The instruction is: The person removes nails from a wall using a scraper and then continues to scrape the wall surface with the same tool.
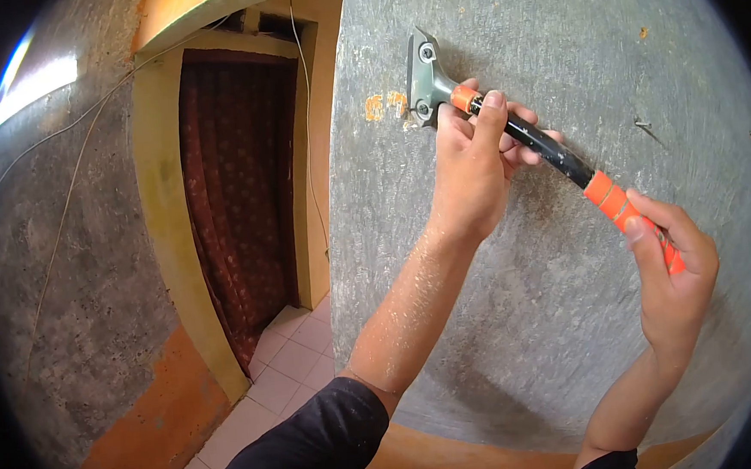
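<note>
The step in hand looks to be scraping paint off a grey, rough-textured wall (543, 26), with both hands on one tool: a long-handled scraper with a black tubular shaft and orange grips (551, 149). The left hand (479, 146) is wrapped round the shaft close behind the grey-green metal head, its thumb on top; the right hand (678, 255) is closed round the ribbed orange grip at the far end. The scraper slants across the wall, its flared head, set with two round fasteners, at the upper left beside a ragged orange paint patch (374, 108). Whether the thin, straight blade (409, 69) touches the wall I cannot tell. A further stroke would seem to call for laying that edge flat against the patch and pressing evenly with both hands. The wall's surface is mottled and finely scored, and pale flecks (409, 297) dot the left forearm.
</note>
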The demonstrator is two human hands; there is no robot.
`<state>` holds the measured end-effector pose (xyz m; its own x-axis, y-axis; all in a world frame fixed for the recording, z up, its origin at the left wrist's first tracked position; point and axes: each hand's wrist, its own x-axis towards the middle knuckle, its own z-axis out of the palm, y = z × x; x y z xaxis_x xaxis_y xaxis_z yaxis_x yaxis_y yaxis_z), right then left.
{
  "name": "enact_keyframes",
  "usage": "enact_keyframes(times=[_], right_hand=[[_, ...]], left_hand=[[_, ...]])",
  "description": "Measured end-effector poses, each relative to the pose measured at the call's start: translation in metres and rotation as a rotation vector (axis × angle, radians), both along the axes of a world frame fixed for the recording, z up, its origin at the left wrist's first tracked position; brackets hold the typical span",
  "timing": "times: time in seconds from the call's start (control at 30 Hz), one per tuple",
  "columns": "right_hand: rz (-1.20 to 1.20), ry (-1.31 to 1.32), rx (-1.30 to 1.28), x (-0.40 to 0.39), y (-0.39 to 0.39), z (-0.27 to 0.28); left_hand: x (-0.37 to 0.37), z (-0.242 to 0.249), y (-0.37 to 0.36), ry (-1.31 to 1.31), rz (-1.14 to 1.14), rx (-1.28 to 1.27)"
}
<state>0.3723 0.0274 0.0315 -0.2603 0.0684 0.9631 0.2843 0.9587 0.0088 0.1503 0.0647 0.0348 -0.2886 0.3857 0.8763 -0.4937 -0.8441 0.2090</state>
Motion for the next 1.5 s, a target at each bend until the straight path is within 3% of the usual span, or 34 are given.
enact_keyframes(times=[0.27,0.47,0.53,0.67,0.8,0.87,1.0,1.5], right_hand=[[0.014,0.147,-0.216,0.009,0.01,-0.043],[0.445,0.094,-0.938,-0.002,-0.006,-0.132],[0.495,0.062,-1.001,-0.016,-0.012,-0.162],[0.555,0.017,-1.037,-0.056,-0.029,-0.183],[0.607,0.047,-1.05,-0.098,-0.056,-0.19],[0.613,0.036,-0.936,-0.118,-0.062,-0.195],[0.631,0.125,-1.0,-0.15,-0.087,-0.199],[0.834,0.492,-1.061,-0.277,-0.157,-0.192]], left_hand=[[0.012,-0.016,0.0,0.126,0.08,-0.117],[0.003,-0.078,-0.018,0.255,0.236,-0.342],[-0.009,-0.103,-0.031,0.275,0.396,-0.407],[-0.041,-0.122,-0.039,0.203,0.536,-0.398],[-0.074,-0.103,-0.056,0.291,0.411,-0.407],[-0.088,-0.096,-0.063,0.37,0.316,-0.432],[-0.111,-0.09,-0.064,0.469,0.38,-0.413],[-0.179,-0.059,-0.08,0.72,0.284,-0.355]])
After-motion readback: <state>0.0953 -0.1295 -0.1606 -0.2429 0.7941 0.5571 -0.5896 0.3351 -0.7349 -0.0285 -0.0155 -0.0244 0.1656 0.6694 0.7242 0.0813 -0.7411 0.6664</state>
